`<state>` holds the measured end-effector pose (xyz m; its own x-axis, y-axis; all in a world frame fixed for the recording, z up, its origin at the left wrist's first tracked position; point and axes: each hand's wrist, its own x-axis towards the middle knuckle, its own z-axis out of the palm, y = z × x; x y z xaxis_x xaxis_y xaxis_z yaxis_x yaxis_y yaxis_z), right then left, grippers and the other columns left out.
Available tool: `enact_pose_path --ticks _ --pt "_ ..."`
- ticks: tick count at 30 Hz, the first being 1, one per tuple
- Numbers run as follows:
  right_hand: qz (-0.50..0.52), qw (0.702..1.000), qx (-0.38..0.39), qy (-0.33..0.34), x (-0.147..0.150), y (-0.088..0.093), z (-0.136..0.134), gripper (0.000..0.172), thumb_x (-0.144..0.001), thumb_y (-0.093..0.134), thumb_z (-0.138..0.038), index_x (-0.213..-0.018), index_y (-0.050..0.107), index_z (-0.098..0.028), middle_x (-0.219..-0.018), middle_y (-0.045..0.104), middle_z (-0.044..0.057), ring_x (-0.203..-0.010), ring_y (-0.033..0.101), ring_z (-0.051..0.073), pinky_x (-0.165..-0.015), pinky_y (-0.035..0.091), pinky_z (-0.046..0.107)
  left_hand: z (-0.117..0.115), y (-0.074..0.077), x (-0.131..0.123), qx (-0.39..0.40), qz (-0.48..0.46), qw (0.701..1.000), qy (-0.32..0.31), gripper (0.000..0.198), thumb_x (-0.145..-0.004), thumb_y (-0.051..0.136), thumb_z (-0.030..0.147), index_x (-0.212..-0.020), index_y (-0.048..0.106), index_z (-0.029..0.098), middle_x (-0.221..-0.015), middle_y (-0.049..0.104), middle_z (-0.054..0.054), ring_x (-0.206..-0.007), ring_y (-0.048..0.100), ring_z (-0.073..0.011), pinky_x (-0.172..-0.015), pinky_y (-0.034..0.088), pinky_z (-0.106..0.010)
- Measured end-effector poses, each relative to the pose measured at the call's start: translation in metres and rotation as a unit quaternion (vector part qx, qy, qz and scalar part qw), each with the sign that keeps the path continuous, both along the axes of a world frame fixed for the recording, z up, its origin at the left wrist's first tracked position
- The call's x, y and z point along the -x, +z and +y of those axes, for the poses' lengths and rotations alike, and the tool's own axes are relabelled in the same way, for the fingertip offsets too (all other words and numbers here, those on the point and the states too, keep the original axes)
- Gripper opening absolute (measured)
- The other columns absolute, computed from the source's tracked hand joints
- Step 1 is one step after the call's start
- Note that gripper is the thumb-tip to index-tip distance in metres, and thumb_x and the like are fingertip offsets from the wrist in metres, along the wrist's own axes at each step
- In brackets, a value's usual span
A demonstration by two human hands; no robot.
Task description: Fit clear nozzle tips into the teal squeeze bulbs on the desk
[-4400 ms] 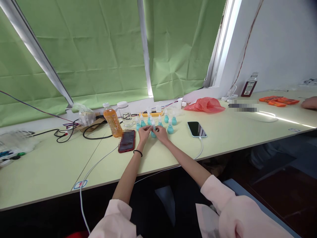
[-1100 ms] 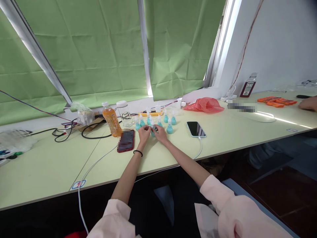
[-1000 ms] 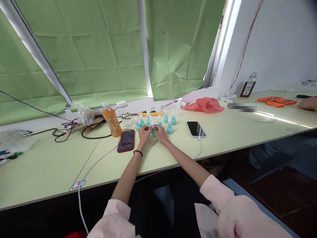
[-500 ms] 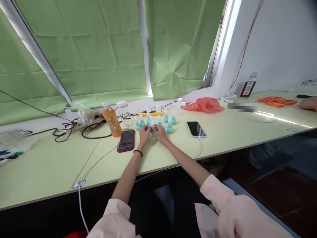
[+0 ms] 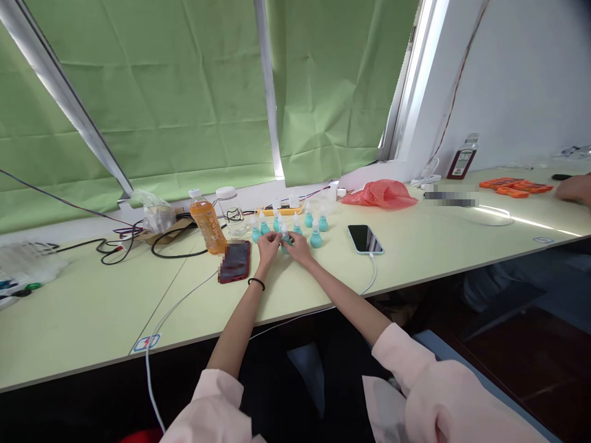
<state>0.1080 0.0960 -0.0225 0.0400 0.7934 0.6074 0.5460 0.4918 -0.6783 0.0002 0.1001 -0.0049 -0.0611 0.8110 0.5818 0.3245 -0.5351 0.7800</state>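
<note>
Several small teal squeeze bulbs with clear pointed tips stand upright in a cluster on the table. One such squeeze bulb [image 5: 285,235] is held between my two hands at the front of the group. My left hand [image 5: 268,248] is closed, its fingertips pinching at the clear upper part from the left. From the right, the closed fingers of my right hand [image 5: 299,247] grip the same bulb, covering much of its teal body. Just right of my hands stands another squeeze bulb [image 5: 316,239], and a further squeeze bulb [image 5: 256,232] is to the left.
A dark red phone [image 5: 234,261], an orange drink bottle [image 5: 207,221] and a clear jar [image 5: 233,212] are on the left. To the right lie a charging phone [image 5: 365,239], a red plastic bag [image 5: 381,195] and orange pieces [image 5: 514,186]. Another person's hand [image 5: 575,188] shows at far right.
Both hands stay in place on the squeeze bulb, with only slight finger movement. The whole view has shifted very slightly.
</note>
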Motion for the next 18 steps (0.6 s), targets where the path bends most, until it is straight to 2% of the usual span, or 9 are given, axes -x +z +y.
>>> enact_pose_path --ticks 11,18 --pt "-0.004 1.000 0.004 -0.015 -0.0007 -0.0031 0.0022 0.026 -0.075 0.043 -0.030 -0.093 0.057 -0.017 -0.082 0.058 0.004 -0.075 0.051 0.015 -0.067 0.040 0.026 -0.0025 0.0009 -0.0001 -0.017 0.005 1.000 0.011 0.022 -0.061 0.057 0.031 -0.068 0.065 0.012 -0.062 0.064 -0.006 -0.057 0.057 -0.0148 -0.055 0.043 -0.024" --pt "-0.004 1.000 0.002 -0.022 -0.0006 -0.0024 0.0020 0.025 -0.076 0.041 -0.030 -0.089 0.058 -0.016 -0.079 0.057 0.004 -0.071 0.050 0.014 -0.064 0.039 0.024 -0.0028 0.0019 0.0011 -0.028 0.021 0.999 -0.010 0.023 -0.066 0.053 0.031 -0.070 0.066 0.013 -0.064 0.065 -0.005 -0.058 0.057 -0.0146 -0.054 0.044 -0.023"
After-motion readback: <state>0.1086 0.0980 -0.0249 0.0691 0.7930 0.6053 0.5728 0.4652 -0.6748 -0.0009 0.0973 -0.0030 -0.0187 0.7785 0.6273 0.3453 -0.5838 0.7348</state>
